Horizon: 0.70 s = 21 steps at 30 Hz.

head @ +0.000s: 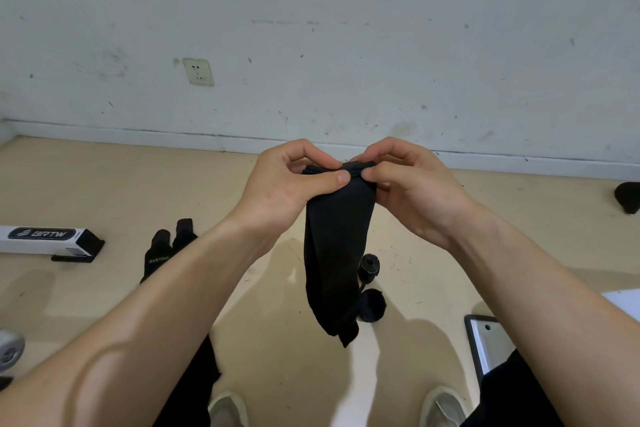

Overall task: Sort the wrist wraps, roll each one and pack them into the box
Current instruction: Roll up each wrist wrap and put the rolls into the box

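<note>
Hands meet at the middle of the view, raised above the floor [104, 184]; the left hand [287, 184] pinches the top edge of a black wrist wrap [336, 246] between thumb and curled fingers; the right hand [412, 184] pinches the same edge just beside it, its fingers also curled; the two thumb tips lie close together on the bunched fabric. The wrap hangs straight down from this grip toward 6 o'clock, its lower end free and clear of the floor.

At 9 o'clock from the wrap, near the left edge, a white box [38, 239] lettered BRTW lies on its side with its black end flap open. Between box and wrap, at 8 o'clock, loose wraps [166, 246] lie flat on the floor, partly hidden by the left forearm. Just beside the hanging end, at 4 o'clock, two rolled wraps [370, 265] rest on the floor, one nearer than the other. A dark object [627, 197] sits at 3 o'clock by the right edge; it may be another wrap, though it is cut off. A socket [197, 71] is set in the wall [381, 45] at 11 o'clock.
</note>
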Tool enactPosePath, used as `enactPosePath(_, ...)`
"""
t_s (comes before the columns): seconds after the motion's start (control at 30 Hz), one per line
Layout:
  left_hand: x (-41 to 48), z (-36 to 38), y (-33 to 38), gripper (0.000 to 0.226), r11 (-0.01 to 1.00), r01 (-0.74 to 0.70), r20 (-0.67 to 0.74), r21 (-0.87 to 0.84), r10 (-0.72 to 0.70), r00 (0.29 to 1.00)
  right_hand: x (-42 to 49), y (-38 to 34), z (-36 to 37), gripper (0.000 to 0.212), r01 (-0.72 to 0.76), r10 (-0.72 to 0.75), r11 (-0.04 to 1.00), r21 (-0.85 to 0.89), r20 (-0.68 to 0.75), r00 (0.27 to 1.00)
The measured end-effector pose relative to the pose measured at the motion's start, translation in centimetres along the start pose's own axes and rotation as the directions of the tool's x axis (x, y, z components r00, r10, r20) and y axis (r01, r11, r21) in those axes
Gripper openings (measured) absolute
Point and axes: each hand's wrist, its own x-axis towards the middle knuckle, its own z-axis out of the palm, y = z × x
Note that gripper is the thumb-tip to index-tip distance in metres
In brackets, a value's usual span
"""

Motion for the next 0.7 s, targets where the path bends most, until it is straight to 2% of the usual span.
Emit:
enactPosePath(0.13, 0.0, 0.1, 0.1, 0.018, 1.0, -0.025, -0.027, 0.018, 0.026, 0.999, 0.0, -0.1, 0.0, 0.012, -0.076, 0.076, 0.992, 0.104, 0.01, 0.997)
enactPosePath(0.2, 0.1, 0.1, 0.0, 0.019, 1.0, -0.029, -0.008, 0.011, 0.03, 1.0, 0.1, -0.1, -0.2, 0.005, -0.107, 0.107, 0.992, 0.061, 0.005, 0.994)
enactPosePath(0.27, 0.1, 0.1, -0.2, 0.021, 0.999, -0.033, 0.016, 0.005, 0.033, 0.999, 0.3, 0.3, -0.3, 0.011, -0.132, 0.132, 0.991, -0.021, -0.01, 0.991)
enactPosePath(0.33, 0.1, 0.2, -0.3, 0.021, 0.999, -0.033, 0.025, 0.01, 0.032, 0.999, 0.4, 0.6, -0.4, 0.008, -0.11, 0.107, 0.991, -0.08, -0.038, 0.993)
enactPosePath(0.43, 0.3, 0.2, -0.7, 0.019, 0.998, -0.032, -0.003, 0.048, 0.032, 0.999, 0.5, 0.8, -0.2, 0.005, -0.058, 0.05, 0.996, -0.063, -0.12, 0.991)
enactPosePath(0.5, 0.5, 0.1, -1.2, 0.016, 1.0, -0.013, 0.0, -0.011, 0.013, 1.0, 0.5, 1.0, -0.1, 0.008, -0.02, 0.011, 0.998, -0.055, -0.164, 0.986)
enactPosePath(0.57, 0.6, 0.0, -1.3, 0.021, 0.995, 0.063, 0.05, -0.081, -0.059, 0.997, 0.6, 1.1, 0.0, 0.011, 0.006, -0.02, 0.997, -0.072, -0.19, 0.982)
enactPosePath(0.63, 0.6, -0.1, -1.5, 0.024, 0.995, 0.096, 0.12, -0.033, -0.091, 0.989, 0.5, 1.3, 0.1, 0.013, 0.023, -0.043, 0.995, -0.096, -0.212, 0.976)
enactPosePath(0.7, 0.7, 0.0, -1.7, 0.023, 0.996, 0.09, 0.123, 0.013, -0.091, 0.988, 0.5, 1.4, 0.3, 0.014, 0.025, -0.048, 0.994, -0.103, -0.225, 0.973)
